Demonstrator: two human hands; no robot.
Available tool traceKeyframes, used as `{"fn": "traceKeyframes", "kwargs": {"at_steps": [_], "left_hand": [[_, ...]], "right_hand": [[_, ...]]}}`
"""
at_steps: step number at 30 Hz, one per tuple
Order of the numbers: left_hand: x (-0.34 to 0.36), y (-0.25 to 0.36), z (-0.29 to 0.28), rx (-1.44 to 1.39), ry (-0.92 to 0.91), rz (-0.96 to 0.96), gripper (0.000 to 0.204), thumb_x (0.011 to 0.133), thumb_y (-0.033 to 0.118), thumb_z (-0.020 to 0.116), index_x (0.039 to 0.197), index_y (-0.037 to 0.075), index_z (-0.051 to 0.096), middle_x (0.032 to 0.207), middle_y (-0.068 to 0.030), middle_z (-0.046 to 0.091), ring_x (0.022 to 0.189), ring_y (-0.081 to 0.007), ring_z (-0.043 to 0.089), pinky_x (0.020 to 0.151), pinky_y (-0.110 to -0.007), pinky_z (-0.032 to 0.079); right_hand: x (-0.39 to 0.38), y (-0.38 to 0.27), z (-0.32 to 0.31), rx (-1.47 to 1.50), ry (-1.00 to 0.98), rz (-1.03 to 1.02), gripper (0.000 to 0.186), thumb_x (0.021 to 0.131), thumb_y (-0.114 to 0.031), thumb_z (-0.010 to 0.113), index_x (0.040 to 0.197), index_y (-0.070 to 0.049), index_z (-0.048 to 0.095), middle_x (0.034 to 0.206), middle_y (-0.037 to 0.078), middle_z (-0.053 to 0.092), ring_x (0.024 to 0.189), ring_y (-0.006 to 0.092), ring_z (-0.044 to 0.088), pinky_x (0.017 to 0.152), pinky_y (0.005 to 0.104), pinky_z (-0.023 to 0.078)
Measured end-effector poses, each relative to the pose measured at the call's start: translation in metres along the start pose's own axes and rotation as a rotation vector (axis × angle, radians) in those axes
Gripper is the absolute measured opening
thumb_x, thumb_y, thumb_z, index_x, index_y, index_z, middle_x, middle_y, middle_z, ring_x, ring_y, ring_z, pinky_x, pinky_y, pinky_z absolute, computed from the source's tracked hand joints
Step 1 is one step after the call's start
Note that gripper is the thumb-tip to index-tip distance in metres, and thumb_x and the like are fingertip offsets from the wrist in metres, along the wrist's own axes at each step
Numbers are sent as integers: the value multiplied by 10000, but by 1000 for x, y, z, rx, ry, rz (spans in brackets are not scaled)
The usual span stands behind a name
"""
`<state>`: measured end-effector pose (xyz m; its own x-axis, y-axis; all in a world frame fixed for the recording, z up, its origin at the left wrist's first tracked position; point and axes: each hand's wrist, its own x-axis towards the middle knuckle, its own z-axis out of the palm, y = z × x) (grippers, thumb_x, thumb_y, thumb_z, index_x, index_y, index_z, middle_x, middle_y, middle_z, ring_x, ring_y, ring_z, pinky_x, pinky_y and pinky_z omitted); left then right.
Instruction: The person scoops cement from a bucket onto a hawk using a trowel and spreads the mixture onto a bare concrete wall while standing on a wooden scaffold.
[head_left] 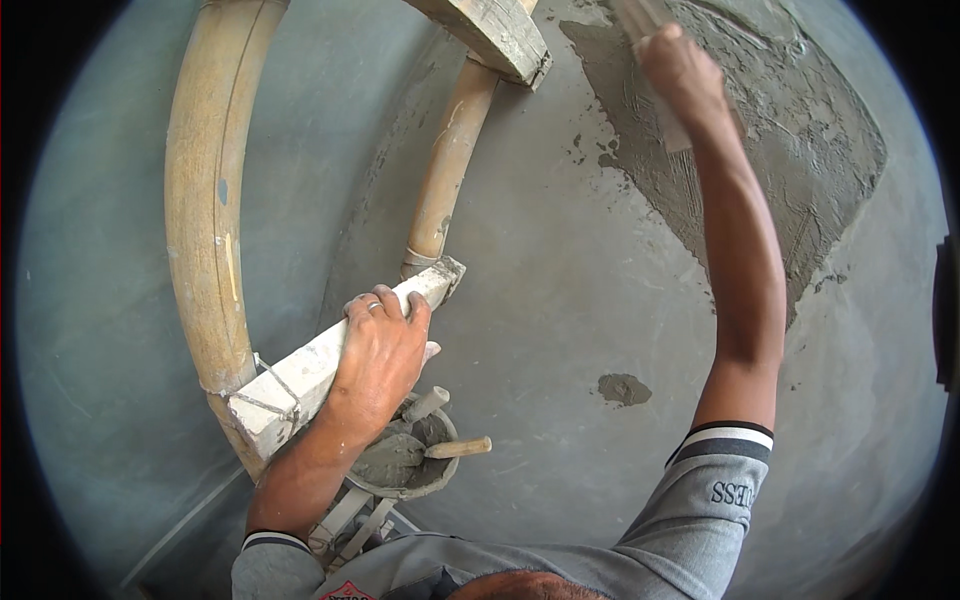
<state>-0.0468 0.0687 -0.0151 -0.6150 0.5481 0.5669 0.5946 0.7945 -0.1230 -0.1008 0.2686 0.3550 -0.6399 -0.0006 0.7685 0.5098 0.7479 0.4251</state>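
My right hand (684,82) is raised at the upper right, its fingers closed round a plastering trowel (673,132). The trowel is partly covered by the hand and slightly blurred. It lies against a broad patch of wet grey mortar (800,150) with a rough, streaked surface. Lower and to the left, my left hand (385,350) wraps over a pale, mortar-stained wooden rung (310,370), a ring on one finger. Wire ties the rung to a bamboo pole (210,180) at its left end. A second bamboo pole (455,160) meets its right end.
Another wooden rung (495,40) crosses higher up. Below my left hand stands a bucket (452,475) of mortar with two wooden handles (460,447) sticking out. Lower crosspieces (345,515) show beside it. A small mortar blob (624,390) sticks to the smooth grey surface (540,300).
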Motion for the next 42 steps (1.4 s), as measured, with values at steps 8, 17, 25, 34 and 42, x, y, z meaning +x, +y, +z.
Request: {"fn": "traceKeyframes", "kwargs": {"at_steps": [8, 17, 25, 34, 42], "left_hand": [[1, 4, 0, -19, 0, -31, 612, 862, 495, 672, 1291, 66, 585, 1170, -238, 639, 1012, -338, 652, 901, -414, 480], [4, 7, -8, -26, -26, -31, 590, 863, 485, 676, 1263, 60, 591, 1143, -232, 644, 999, -356, 655, 870, -427, 499], [-13, 27, -5, -610, 301, 153, 457, 880, 333, 720, 1203, 27, 615, 1137, -176, 661, 981, -352, 655, 900, -431, 499], [-111, 115, 38, -1704, 213, -483, 513, 972, 152, 639, 1349, -53, 359, 1178, -175, 596, 1027, -183, 615, 901, -319, 515], [-137, 103, 44, -1708, 167, -851, 371, 950, 56, 627, 1259, -27, 439, 1072, -103, 622, 963, -127, 603, 859, -273, 498]], "right_hand": [[-60, 65, -28, 151, 444, 113, 575, 991, -537, 484, 1052, 21, 610, 845, 215, 680, 795, 257, 686, 659, 402, 541], [-410, -12, 79, 1444, -327, 415, 278, 942, -242, 663, 1004, 5, 553, 670, 69, 593, 633, 89, 551, 554, 301, 456], [-470, -50, 121, 1707, -240, 470, 338, 873, -227, 713, 1064, 23, 591, 843, 131, 653, 757, 134, 592, 663, 313, 479], [-485, -114, 104, 1792, -180, 69, 365, 787, -35, 765, 1129, 28, 651, 971, 144, 610, 837, 272, 625, 734, 349, 504], [-499, -134, 96, 1818, -357, -140, 464, 820, -29, 729, 1262, 18, 597, 1070, 181, 610, 967, 370, 617, 851, 407, 510]]}}
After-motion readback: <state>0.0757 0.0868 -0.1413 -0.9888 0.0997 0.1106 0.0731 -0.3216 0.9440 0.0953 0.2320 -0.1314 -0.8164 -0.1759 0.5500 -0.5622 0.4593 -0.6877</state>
